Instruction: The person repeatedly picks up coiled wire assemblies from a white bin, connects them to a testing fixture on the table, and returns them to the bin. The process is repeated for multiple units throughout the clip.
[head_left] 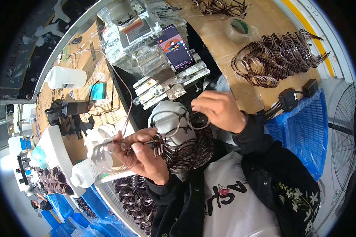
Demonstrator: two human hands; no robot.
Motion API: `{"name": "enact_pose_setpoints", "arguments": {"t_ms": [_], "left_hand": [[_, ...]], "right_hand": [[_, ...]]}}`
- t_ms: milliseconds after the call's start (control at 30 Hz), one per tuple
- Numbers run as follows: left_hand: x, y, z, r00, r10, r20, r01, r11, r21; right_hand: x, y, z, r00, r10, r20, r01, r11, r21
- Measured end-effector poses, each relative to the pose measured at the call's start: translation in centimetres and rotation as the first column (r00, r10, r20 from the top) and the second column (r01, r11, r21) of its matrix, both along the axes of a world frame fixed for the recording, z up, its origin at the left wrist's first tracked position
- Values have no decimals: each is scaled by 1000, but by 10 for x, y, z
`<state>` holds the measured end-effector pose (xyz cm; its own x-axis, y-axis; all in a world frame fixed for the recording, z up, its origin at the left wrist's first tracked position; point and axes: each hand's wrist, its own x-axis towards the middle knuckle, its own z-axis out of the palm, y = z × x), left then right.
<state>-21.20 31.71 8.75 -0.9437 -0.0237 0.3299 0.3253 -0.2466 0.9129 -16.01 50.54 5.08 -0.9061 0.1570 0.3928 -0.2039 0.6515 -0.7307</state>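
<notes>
A dark, thin-rimmed eyeglass frame [187, 127] is in front of me, above my lap. My right hand [221, 111] is closed in a pinch at its right rim. My left hand [144, 156] is curled around a bunch of brown eyeglass frames [158, 148], and some of them smear with motion beyond its fingers. Below both hands, a thick heap of similar frames [192, 155] lies against my lap. Behind the single frame shows a pale grey, rounded thing [166, 108] whose kind I cannot make out.
Ahead stands a metal fixture [146, 89] with a lit phone [176, 49] leaning on it. Stacked eyeglass frames [279, 59] and a tape roll [238, 29] lie on the right table. A blue basket [304, 130] stands right; white bottles [67, 78] and a frame-filled crate [116, 205] are left.
</notes>
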Motion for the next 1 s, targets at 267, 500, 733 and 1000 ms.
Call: {"name": "enact_pose_setpoints", "arguments": {"t_ms": [267,500,733,1000], "left_hand": [[-6,-5,-5,986,116,-119,-98,984,148],[-5,2,-3,998,65,-19,-61,988,141],[-3,3,-3,990,5,142,-16,997,75],[-7,3,-5,934,-246,260,141,920,365]], "right_hand": [[-67,36,19,925,-56,-376,-220,730,-648],[-147,17,-20,909,-195,-369,-163,648,-744],[-155,22,-28,904,-249,-348,-32,773,-634],[-59,-3,-13,812,-108,-574,-255,818,-515]]}}
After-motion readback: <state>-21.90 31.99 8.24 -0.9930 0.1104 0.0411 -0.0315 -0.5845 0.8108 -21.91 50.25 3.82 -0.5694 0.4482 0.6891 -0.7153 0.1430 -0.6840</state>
